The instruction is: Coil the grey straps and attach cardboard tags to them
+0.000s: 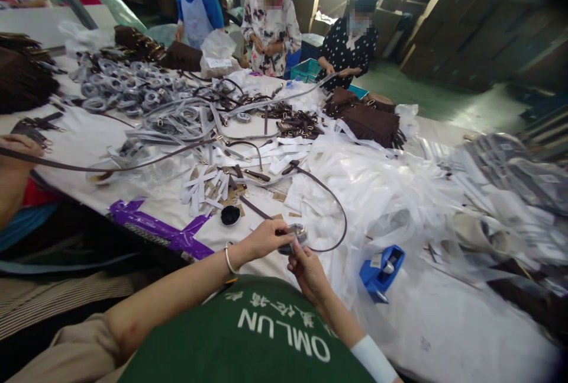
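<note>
My left hand (266,240) is closed on a small coil of dark strap (298,234) that looks wrapped in shiny grey film. From below right, my right hand (306,267) pinches the same coil with thumb and fingers. Behind the coil, a brown strap (344,217) curves in a wide loop over white plastic and ends in a dark tab. I cannot tell whether this strap joins the coil. Just left of my hands sits a round dish with black contents (231,215). Paper strips (204,187) and dark strap pieces lie beyond it.
A blue tape dispenser (381,273) sits on plastic sheeting at right. Wrapped coils (133,90) and brown fringed pieces (364,116) are heaped farther back. Purple tape (160,226) marks the near table edge. A neighbour's hand (18,164) holds a strap at left; several people stand opposite.
</note>
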`<state>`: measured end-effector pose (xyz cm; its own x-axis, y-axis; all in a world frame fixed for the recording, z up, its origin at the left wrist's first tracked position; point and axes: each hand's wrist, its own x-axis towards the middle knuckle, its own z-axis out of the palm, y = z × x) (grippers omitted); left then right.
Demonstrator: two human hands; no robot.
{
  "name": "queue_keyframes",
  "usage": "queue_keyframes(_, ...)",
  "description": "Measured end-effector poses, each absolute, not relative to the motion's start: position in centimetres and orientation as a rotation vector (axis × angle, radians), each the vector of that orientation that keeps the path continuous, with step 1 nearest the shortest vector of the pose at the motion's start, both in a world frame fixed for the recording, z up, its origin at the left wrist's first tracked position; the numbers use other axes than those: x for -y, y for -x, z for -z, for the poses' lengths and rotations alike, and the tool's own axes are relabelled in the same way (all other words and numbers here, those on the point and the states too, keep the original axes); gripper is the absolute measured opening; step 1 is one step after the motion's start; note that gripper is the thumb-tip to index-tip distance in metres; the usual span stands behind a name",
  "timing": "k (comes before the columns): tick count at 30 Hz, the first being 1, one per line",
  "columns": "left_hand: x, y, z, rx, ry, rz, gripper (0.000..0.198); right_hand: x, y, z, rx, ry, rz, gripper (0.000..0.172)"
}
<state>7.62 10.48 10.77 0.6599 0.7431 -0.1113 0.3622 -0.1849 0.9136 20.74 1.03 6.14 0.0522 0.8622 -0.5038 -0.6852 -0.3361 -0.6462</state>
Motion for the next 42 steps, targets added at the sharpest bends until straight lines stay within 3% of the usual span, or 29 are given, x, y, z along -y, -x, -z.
queue_keyframes(6, -8.5, -7.5, -10.0, -0.904, -2.022, -0.591, 0.022, -1.3, -20.5, -6.1, 0.251, 1.282, -1.635, 0.048)
queue_keyframes(11, -7.5, -7.7, -9.3, -1.007, -1.904, -0.635, 0.012, -1.6, -19.9, -5.3, 0.325, 1.527, -1.427, 0.044)
queue_keyframes(17, -8.8, -7.2, -8.6, -1.137, -1.589, -0.634, 0.014, -1.3, -19.7, -5.5, 0.375, 1.221, -1.528, 0.034)
queue_keyframes(24, -8.6, -8.2, -8.6, -1.056, -2.099, -0.886, 0.011, -1.8, -19.9, -5.3, 0.343, 1.420, -1.314, 0.035)
queue_keyframes(35, -6.9, -9.9, -8.6, -0.912, -2.505, -0.500, 0.049, -2.3, -21.0, -4.9, 0.373, 1.393, -1.182, 0.042)
queue_keyframes(42, -10.0, -9.5, -8.2, -0.934, -2.025, -0.534, 0.024, -1.1, -23.2, -6.1, 0.460, 1.378, -1.250, 0.033)
